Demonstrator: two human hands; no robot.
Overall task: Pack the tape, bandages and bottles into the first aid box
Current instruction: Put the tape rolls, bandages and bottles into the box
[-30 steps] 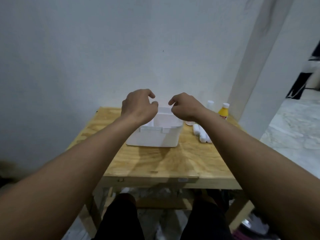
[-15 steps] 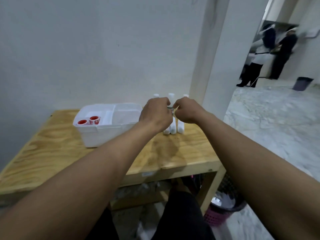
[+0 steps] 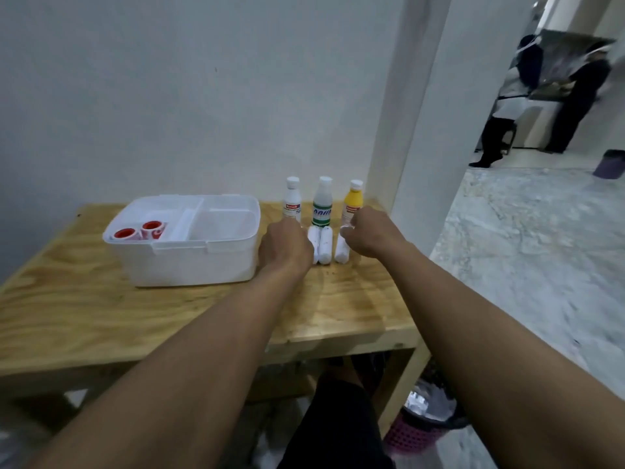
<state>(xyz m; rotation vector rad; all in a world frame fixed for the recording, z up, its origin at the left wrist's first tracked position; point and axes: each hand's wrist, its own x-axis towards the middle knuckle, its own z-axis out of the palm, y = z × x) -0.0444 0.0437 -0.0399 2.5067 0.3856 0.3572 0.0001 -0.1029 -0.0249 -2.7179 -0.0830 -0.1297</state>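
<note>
Left hand [image 3: 285,247] knuckles-up over the bandage rolls [image 3: 325,245], hiding at least one; fingers curled under, grip can't be told. Right hand [image 3: 370,233] curled at the far end of another roll [image 3: 341,250]; contact unclear. Three plastic bottles [image 3: 323,206] upright behind. White plastic box [image 3: 189,245] open on plywood table [image 3: 101,313], two red-cored tape rolls [image 3: 140,230] in left compartment.

We see soft, even indoor light, rather dim and cool, with no glare. Faint shadows of the forearms lie on the wooden table [image 3: 338,309]. Wide-angle distortion bends the pillar [image 3: 416,130] and stretches the near edges. The far right background and near floor look blurred.
</note>
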